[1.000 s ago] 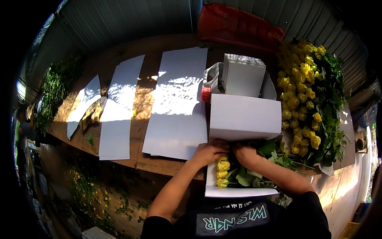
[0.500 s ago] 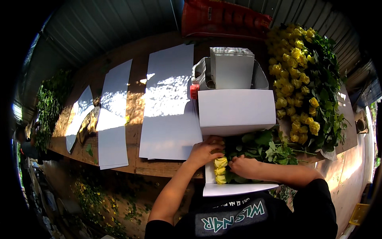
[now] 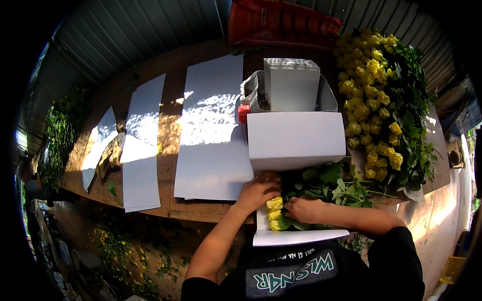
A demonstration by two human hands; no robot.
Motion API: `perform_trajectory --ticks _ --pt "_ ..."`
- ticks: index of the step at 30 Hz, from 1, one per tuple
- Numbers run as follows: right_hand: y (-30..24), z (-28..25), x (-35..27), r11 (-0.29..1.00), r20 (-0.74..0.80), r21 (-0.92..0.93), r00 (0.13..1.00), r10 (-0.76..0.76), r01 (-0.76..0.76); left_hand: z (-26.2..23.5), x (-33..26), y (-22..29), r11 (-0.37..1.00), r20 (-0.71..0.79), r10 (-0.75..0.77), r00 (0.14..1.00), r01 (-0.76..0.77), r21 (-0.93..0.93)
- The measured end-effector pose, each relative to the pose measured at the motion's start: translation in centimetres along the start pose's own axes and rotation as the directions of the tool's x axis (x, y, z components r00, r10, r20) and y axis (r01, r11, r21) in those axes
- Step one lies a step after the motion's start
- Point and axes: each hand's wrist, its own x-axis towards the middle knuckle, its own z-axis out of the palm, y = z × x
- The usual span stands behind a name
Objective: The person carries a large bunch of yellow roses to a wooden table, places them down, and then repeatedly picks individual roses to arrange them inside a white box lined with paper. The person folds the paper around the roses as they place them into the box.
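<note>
Fingers of my left hand (image 3: 259, 192) curl, partly closed, over the far end of the rose row in the head view; whether they grip a bloom I cannot tell. Those of my right hand (image 3: 304, 209) are bunched just beside the nearer blooms, and any stem or leaf pinched in them is hidden. The yellow roses (image 3: 274, 213) lie heads to the left in the folded white sheet (image 3: 261, 220), between its tall far panel (image 3: 296, 134) and low front flap (image 3: 301, 238). If I press too hard, petals could bruise; if foliage snags on my right fingers, a tug could drag a head out of line. Leafy stems (image 3: 351, 193) stick out to the right, where my forearm could catch them. Leaning in, my shirt (image 3: 291, 273) might buckle the flap.
</note>
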Motion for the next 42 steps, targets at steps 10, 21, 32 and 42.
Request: perform_trajectory --ticks 10,21,32,42 --pt "0.6 1.4 0.6 0.997 -0.060 0.020 0.996 -0.069 0.070 -0.2 -1.4 0.3 0.987 0.107 0.017 0.994 -0.033 0.154" --pt "0.3 1.8 0.8 0.998 -0.081 -0.061 0.997 -0.002 -0.003 -0.1 -2.5 0.6 0.978 0.183 0.031 0.983 -0.068 0.199" --pt "-0.6 1.7 0.0 0.950 0.092 -0.221 0.975 -0.203 0.219 0.1 -2.3 0.4 0.966 0.143 0.090 0.986 -0.121 0.228" --pt "-1.4 1.5 0.0 0.989 0.112 -0.024 0.984 -0.139 0.143 -0.2 -2.9 0.7 0.971 0.182 0.022 0.983 -0.064 0.228"
